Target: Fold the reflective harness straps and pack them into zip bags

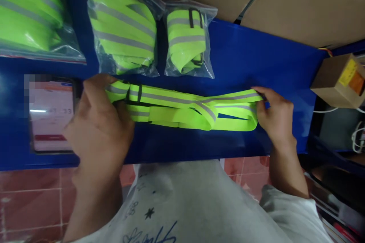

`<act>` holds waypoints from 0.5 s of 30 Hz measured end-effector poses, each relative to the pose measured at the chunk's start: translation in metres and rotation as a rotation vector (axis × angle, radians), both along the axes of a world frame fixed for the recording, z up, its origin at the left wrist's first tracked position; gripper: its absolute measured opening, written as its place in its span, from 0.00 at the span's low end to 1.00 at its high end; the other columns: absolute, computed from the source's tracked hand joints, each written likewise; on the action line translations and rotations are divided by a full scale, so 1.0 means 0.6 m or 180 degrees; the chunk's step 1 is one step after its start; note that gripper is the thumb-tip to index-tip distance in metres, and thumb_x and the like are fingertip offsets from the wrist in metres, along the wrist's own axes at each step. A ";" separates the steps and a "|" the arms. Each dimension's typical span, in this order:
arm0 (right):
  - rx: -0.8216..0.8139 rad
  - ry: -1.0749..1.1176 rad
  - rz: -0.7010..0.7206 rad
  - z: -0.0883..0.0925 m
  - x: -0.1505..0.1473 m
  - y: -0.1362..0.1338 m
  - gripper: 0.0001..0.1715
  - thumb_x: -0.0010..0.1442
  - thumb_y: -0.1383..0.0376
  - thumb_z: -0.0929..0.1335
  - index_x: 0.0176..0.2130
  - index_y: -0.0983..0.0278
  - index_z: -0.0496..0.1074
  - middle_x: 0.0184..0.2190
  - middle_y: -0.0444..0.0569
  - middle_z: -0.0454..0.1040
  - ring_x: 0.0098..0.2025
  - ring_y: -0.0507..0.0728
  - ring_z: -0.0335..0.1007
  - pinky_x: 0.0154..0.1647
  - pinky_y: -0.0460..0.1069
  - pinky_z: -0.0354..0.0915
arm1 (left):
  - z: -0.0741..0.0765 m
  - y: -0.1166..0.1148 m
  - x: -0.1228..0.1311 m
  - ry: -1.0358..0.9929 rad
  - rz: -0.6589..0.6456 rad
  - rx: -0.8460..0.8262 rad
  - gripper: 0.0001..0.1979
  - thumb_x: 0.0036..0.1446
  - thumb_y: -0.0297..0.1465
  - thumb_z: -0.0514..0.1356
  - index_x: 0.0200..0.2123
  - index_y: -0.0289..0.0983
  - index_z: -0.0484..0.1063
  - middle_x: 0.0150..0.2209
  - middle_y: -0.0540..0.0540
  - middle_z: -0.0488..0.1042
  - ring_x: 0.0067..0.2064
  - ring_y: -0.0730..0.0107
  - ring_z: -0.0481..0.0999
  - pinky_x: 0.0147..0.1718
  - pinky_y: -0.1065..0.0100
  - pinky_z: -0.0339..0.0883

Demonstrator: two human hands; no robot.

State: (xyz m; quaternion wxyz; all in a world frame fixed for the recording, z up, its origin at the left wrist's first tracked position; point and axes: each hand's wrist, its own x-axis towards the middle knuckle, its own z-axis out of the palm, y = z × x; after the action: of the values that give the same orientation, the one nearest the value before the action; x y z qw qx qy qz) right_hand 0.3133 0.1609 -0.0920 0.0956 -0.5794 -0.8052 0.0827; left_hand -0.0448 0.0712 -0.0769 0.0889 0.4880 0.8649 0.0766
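A neon yellow-green strap with a grey reflective stripe (171, 100) stretches between my two hands, just above the blue table. Its loops cross near the middle, and black buckles sit toward its left end. My left hand (104, 121) is closed on the left end, the thumb and fingers pinching it by the buckles. At the other end my right hand (275, 115) pinches the strap between thumb and fingers. Beyond the strap lie a small clear bag with a folded strap (186, 40) and a larger bag of straps (124, 26).
Another bag of neon straps (28, 15) fills the far left corner. A phone (51, 115) lies left of my left hand on the blue table (242, 53). Large cardboard boxes (299, 3) stand behind it, and a small open carton (336, 81) is at the right.
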 end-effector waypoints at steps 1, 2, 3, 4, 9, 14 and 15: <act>0.0052 0.0019 0.0009 0.003 0.004 -0.001 0.28 0.63 0.73 0.61 0.58 0.59 0.74 0.54 0.49 0.79 0.53 0.62 0.78 0.54 0.59 0.74 | 0.000 0.001 0.001 -0.0027 -0.0005 0.0002 0.33 0.54 0.30 0.58 0.65 0.44 0.60 0.61 0.40 0.74 0.55 0.33 0.78 0.51 0.34 0.73; 0.0104 0.0036 0.0027 0.004 0.006 -0.001 0.29 0.64 0.74 0.60 0.59 0.58 0.73 0.56 0.49 0.79 0.55 0.62 0.78 0.56 0.59 0.73 | 0.001 0.002 0.002 -0.0060 -0.0007 0.0013 0.34 0.54 0.31 0.57 0.65 0.43 0.60 0.61 0.39 0.73 0.54 0.31 0.78 0.51 0.33 0.72; 0.0094 0.0081 0.0071 0.005 0.006 -0.001 0.29 0.65 0.73 0.60 0.60 0.58 0.72 0.56 0.49 0.78 0.55 0.62 0.77 0.56 0.59 0.73 | 0.002 0.004 0.002 -0.0101 -0.0006 0.0020 0.34 0.54 0.31 0.57 0.65 0.42 0.60 0.61 0.38 0.73 0.54 0.30 0.78 0.51 0.31 0.71; 0.0007 0.0171 0.0126 0.003 0.006 0.001 0.28 0.66 0.72 0.61 0.62 0.57 0.71 0.56 0.49 0.78 0.53 0.61 0.78 0.56 0.59 0.74 | 0.003 0.005 0.002 -0.0140 0.0006 0.0034 0.34 0.53 0.32 0.57 0.65 0.40 0.61 0.62 0.37 0.73 0.54 0.29 0.78 0.52 0.29 0.70; -0.0722 0.0847 0.0314 -0.009 0.024 0.006 0.31 0.67 0.55 0.69 0.67 0.56 0.64 0.55 0.51 0.78 0.47 0.60 0.79 0.48 0.58 0.78 | 0.008 0.004 -0.007 -0.0372 -0.0030 0.0023 0.38 0.49 0.34 0.56 0.66 0.38 0.61 0.61 0.37 0.72 0.56 0.29 0.76 0.58 0.28 0.65; -0.0352 0.1166 0.0140 0.030 0.014 -0.027 0.26 0.71 0.58 0.65 0.66 0.54 0.66 0.59 0.54 0.74 0.55 0.63 0.76 0.54 0.59 0.75 | 0.006 0.001 -0.009 -0.0290 -0.0014 0.0072 0.37 0.50 0.35 0.56 0.66 0.38 0.61 0.63 0.37 0.71 0.54 0.28 0.77 0.56 0.28 0.66; -0.0089 0.1185 0.0010 0.042 -0.001 -0.038 0.25 0.70 0.59 0.66 0.64 0.55 0.69 0.59 0.55 0.74 0.56 0.65 0.75 0.55 0.60 0.74 | 0.005 0.001 -0.008 -0.0270 -0.0023 0.0076 0.36 0.50 0.35 0.56 0.65 0.38 0.62 0.62 0.37 0.72 0.54 0.29 0.77 0.55 0.28 0.67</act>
State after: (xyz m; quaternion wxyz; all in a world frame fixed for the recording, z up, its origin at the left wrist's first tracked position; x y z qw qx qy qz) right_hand 0.3126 0.1383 -0.0665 0.2348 -0.5541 -0.7733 0.1997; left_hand -0.0496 0.0718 -0.0739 0.1199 0.4884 0.8577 0.1072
